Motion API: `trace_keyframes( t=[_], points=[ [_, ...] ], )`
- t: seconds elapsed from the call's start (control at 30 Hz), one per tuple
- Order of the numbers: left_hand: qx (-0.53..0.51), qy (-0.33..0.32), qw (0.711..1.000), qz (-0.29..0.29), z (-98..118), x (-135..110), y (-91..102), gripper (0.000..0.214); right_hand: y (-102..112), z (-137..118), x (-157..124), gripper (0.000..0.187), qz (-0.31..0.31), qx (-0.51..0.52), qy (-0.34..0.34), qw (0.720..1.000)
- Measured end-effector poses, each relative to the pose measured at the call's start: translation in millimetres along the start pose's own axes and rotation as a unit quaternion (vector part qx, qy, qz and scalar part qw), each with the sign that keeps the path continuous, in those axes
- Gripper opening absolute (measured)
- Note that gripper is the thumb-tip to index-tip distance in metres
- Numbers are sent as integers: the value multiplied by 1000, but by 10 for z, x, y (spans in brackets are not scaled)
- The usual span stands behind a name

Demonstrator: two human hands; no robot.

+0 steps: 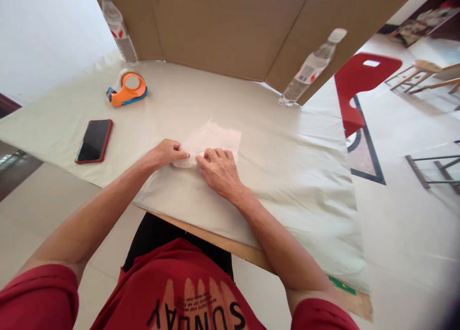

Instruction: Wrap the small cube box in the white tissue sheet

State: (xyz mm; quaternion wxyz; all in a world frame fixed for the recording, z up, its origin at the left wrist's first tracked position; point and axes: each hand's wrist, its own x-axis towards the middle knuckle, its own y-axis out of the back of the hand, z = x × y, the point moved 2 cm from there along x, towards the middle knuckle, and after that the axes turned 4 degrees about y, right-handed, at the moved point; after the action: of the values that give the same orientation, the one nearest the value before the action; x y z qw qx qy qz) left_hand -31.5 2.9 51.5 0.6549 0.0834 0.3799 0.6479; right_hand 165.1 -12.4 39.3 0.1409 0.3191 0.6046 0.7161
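Observation:
A thin, pale pinkish-white sheet (224, 135), tissue-like with a ragged far edge, lies on the cloth-covered table in front of me. Its near edge looks bunched or folded over. My left hand (168, 153) is closed at the sheet's left corner, thumb and fingers pinching the near edge. Bent fingers of my right hand (220, 170) press together on the near edge, right of the left hand. Whether something small lies under the fold I cannot tell, since my fingers cover part of it.
An orange tape dispenser (132, 88) and a phone (93, 142) in a red case lie to the left. Upright cardboard (230, 28) stands at the back, a water bottle (120, 30) at its left and another bottle (311, 70) at its right. A red chair (359, 85) stands beyond the table (273, 176).

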Motion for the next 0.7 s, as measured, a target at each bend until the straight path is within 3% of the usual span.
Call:
trace_keyframes(
  t=[0.17,0.33,0.47,0.63,0.7],
  points=[
    [79,-64,992,78,122,-73,-33,27,-5,-3,-1,20,2,1,-2,1000],
    [-3,-13,1000,21,41,-58,-46,25,-8,-4,-4,21,1,6,1,1000],
    [5,-3,1000,-5,29,-48,-87,23,-10,-1,2,21,0,13,0,1000],
    [65,-42,995,64,136,-37,-161,24,-3,-3,14,23,-2,17,-6,1000],
    [44,-35,995,77,151,-35,-191,21,-11,-6,18,22,-2,12,-3,1000]
  ],
)
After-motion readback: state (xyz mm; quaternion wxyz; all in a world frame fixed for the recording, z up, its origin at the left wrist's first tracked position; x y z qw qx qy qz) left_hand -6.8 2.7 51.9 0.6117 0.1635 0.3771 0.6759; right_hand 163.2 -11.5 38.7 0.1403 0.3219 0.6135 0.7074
